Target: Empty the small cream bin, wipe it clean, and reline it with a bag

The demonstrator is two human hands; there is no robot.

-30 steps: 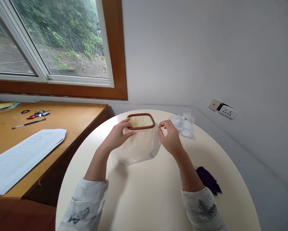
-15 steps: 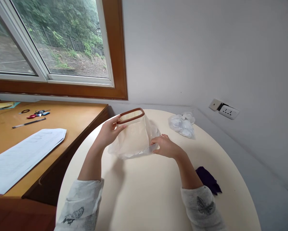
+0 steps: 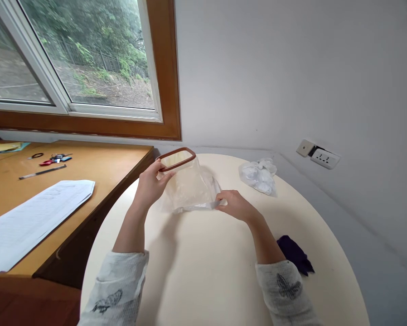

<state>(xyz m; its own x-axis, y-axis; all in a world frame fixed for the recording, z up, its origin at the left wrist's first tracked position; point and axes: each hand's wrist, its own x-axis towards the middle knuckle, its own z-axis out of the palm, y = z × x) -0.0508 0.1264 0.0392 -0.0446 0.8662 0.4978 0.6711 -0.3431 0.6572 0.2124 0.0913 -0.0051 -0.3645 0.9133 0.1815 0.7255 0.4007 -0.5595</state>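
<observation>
A pale cream container with a brown rounded-rectangular rim [image 3: 189, 159] is tilted over the round table [image 3: 203, 271]. It looks like a small bin. Around its lower part hangs a clear plastic bag [image 3: 190, 199], loose and crinkled. My left hand [image 3: 152, 183] grips the left corner of the brown rim, fingers and thumb on either side. At the lower right, my right hand [image 3: 233, 204] is closed on the edge of the bag, pulling it into a fold. The container's far side and base are hidden.
A crumpled bundle of clear plastic bags [image 3: 258, 175] lies at the back right. Dark purple cloth [image 3: 295, 254] rests beside my right forearm. On the wooden desk [image 3: 122, 163] at left are papers [image 3: 36, 222], a pen [image 3: 42, 172] and keys [image 3: 57, 158]. A wall socket [image 3: 325, 158] is at right.
The brown-rimmed container has moved up and left with my left hand, and its rim tilts more towards me. The bag's lower edge has risen and is drawn tauter at my right hand.
</observation>
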